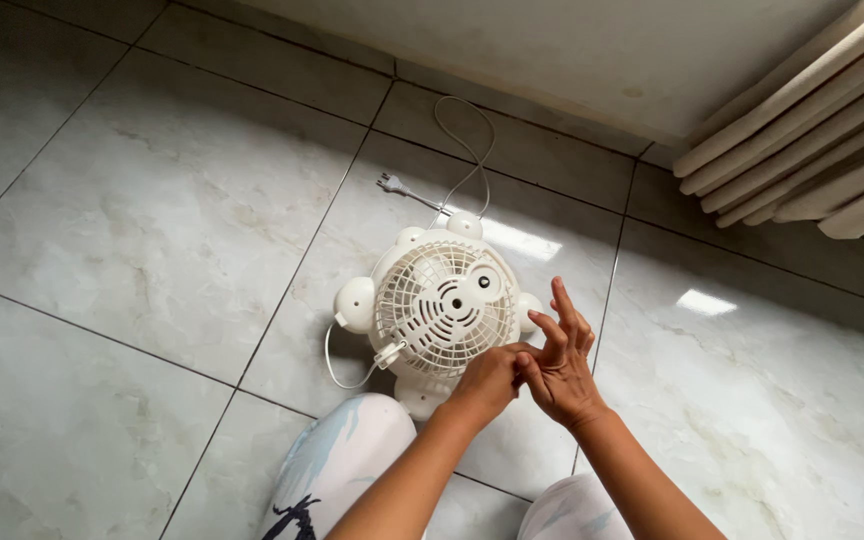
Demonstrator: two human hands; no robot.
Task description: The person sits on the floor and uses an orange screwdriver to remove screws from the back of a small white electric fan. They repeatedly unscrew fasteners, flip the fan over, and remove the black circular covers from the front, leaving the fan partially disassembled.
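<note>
Tiled floor (132, 230) | white fan (442, 305) | left hand (487, 380), right hand (557, 365) touching, seemingly empty, fingers apart

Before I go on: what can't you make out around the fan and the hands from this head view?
- Whether the left hand holds anything: its fingers are closed against the right hand, which covers them.
- The fan's lower right grille edge: hidden behind both hands.
- The fan's underside and base: it lies flat on the tiled floor.
- The plug's prongs: too small.
- The knees: cut off by the bottom edge.
</note>
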